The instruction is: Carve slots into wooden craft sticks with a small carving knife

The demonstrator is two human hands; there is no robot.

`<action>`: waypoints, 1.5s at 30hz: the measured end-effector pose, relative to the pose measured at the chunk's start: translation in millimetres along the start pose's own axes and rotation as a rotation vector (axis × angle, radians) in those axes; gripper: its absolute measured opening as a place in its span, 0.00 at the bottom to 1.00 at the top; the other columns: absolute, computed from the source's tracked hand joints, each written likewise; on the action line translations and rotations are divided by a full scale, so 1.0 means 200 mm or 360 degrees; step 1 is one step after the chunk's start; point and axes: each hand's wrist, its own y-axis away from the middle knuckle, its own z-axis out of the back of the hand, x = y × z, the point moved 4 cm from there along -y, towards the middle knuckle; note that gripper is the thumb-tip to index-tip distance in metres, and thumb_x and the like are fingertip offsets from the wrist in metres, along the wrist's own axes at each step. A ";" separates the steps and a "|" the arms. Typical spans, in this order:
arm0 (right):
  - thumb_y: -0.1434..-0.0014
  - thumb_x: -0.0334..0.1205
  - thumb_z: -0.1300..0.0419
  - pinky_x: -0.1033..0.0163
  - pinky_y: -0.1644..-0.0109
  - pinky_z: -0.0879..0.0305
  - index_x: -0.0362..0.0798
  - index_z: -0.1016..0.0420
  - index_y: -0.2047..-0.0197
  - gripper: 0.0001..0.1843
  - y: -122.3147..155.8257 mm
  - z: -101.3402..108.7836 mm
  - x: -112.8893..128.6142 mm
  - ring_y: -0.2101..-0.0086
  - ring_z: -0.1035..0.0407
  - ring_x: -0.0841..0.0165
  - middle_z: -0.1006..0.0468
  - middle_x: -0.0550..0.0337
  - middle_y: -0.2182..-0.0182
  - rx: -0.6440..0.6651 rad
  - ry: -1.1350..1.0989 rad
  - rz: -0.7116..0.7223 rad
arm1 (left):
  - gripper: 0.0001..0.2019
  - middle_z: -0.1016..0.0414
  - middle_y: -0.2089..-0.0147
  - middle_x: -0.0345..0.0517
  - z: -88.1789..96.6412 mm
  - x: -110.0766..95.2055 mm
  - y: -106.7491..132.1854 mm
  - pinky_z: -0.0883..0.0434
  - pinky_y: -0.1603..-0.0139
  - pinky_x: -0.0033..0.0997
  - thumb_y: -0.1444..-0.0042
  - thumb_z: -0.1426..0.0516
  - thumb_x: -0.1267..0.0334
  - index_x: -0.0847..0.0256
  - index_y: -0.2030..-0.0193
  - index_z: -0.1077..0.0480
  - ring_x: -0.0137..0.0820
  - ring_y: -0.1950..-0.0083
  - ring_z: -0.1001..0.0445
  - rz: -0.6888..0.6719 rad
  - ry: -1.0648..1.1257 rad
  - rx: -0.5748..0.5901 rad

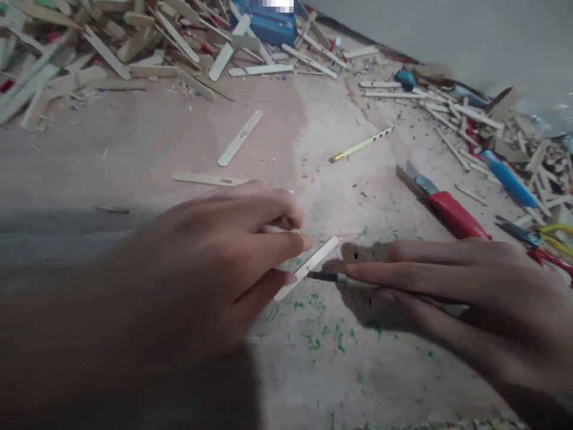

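My left hand point(210, 263) pinches a flat wooden craft stick point(313, 263) and presses it down on the pale work surface point(134, 143), its fingers closed on the stick's near end. My right hand point(452, 292) grips a thin tool point(329, 276) with a dark tip. That tip touches the middle of the stick's edge. The rest of the tool is hidden under my fingers.
A red-handled utility knife point(447, 209) lies just beyond my right hand, and a yellow pencil point(362, 143) farther off. Loose sticks point(239, 138) lie mid-surface. Heaps of sticks and offcuts point(134, 42) crowd the far left and right edges, with a blue tool point(505, 178) and a blue box point(268, 24).
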 end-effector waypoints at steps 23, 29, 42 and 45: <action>0.09 0.34 0.38 0.64 0.57 0.13 0.47 0.06 0.28 0.20 0.07 0.00 0.03 0.57 0.05 0.63 0.01 0.50 0.47 -0.0026 0.0261 -0.0055 | 0.22 0.07 0.42 0.45 -0.03 -0.03 0.02 0.19 0.28 0.51 0.04 0.50 0.71 0.55 0.49 0.17 0.44 0.38 0.11 -0.0333 -0.0292 -0.0062; 0.08 0.35 0.41 0.67 0.59 0.14 0.47 0.05 0.31 0.20 0.10 0.00 0.04 0.57 0.05 0.65 0.01 0.51 0.47 0.0001 0.0359 -0.0004 | 0.25 0.08 0.45 0.45 -0.03 -0.06 0.00 0.18 0.39 0.46 0.03 0.53 0.70 0.58 0.49 0.17 0.40 0.45 0.11 -0.0421 -0.0208 -0.0080; 0.06 0.37 0.38 0.69 0.63 0.23 0.50 0.07 0.30 0.16 0.08 0.00 0.01 0.64 0.11 0.73 0.07 0.62 0.56 -0.0016 0.0185 0.0054 | 0.28 0.13 0.54 0.46 0.01 -0.11 -0.02 0.18 0.53 0.47 0.07 0.51 0.76 0.62 0.54 0.11 0.40 0.55 0.15 -0.0512 -0.0312 -0.0062; 0.07 0.36 0.38 0.67 0.66 0.26 0.55 0.08 0.25 0.19 0.10 0.00 -0.01 0.65 0.14 0.71 0.09 0.61 0.56 0.0020 0.0183 0.0059 | 0.29 0.13 0.56 0.46 0.01 -0.12 -0.02 0.18 0.53 0.47 0.09 0.50 0.77 0.58 0.61 0.14 0.40 0.55 0.15 -0.0515 -0.0327 -0.0053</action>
